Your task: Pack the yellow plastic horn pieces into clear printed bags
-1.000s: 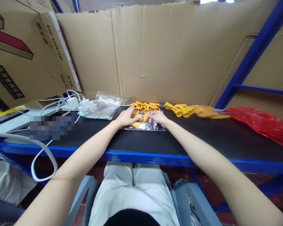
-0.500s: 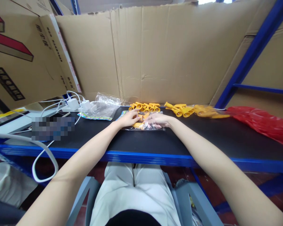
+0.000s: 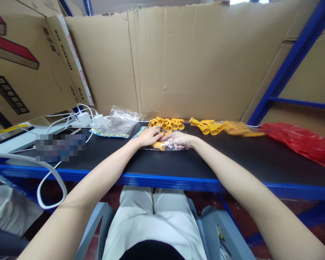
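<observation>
Fingers of left hand [image 3: 147, 136] curled on yellow plastic pieces [image 3: 159, 144] at clear bag [image 3: 176, 146]; right hand [image 3: 178, 139] fingers flat, spread inside it. Bag lies mid-table on black tabletop [image 3: 233, 159], near loose yellow pieces [image 3: 166, 123] beyond.

Hands: two, the left hand [image 3: 148, 137] and the right hand [image 3: 178, 139], both laid on one clear bag
Clear bag under the hands [image 3: 165, 144]: one, with yellow pieces inside, too bunched to count
Loose yellow plastic pieces: two clusters, one [image 3: 166, 124] behind the hands, one [image 3: 207, 126] to the right; single pieces too crowded to count
Empty clear bags [image 3: 116, 122]: one heap, number unclear
White chargers [image 3: 90, 119]: two
Red plastic bag [image 3: 300, 142]: one
</observation>
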A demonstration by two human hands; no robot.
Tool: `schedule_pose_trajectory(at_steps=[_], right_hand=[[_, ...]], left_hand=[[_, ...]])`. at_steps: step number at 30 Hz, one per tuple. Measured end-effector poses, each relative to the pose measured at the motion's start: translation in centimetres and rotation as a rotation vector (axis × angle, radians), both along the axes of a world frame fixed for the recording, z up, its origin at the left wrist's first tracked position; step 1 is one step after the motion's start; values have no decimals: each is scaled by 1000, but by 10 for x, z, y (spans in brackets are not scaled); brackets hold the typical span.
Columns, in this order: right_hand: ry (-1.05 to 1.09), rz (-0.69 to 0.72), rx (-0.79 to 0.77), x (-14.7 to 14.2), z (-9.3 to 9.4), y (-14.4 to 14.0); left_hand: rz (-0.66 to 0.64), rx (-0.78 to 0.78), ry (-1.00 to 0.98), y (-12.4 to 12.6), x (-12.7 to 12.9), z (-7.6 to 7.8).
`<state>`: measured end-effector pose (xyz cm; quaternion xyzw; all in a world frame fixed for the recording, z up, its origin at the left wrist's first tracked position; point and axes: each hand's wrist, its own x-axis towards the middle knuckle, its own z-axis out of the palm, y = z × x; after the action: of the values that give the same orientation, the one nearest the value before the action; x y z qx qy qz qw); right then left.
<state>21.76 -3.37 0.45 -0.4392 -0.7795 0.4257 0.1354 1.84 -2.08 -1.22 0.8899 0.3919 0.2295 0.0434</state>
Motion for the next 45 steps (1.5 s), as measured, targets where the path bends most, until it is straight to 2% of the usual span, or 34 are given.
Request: schedule_pose_trajectory(at_steps=[8,11,13,15,17,19,21,24,30,34,45], right_hand=[[-12,-15,-66,-2,4,-4],[11,3,-121,5,11,-2],[51,-34,-103,15,14,5],[90,-176,8,29,16,16],[63,-461,212,47,14,29],[-59,-774,492,65,10,42],[-177,-894,697,79,2,53],[-317,-842,804,91,-10,61],[-532,-557,706,77,-24,61],[-516,-426,640,63,-27,60],[-529,-411,717,53,-30,55]], left_hand=[[15,-91,-34,-1,0,1],[20,-136,-21,-2,0,2],[37,-153,-17,-2,-1,4],[69,-155,-23,-2,-2,5],[104,-155,-31,-1,-5,5],[129,-160,-29,2,-8,4],[145,-164,-29,5,-11,3],[160,-156,-43,6,-13,3],[166,-163,-34,5,-12,5],[152,-167,-39,7,-13,3],[166,-164,-41,5,-11,4]])
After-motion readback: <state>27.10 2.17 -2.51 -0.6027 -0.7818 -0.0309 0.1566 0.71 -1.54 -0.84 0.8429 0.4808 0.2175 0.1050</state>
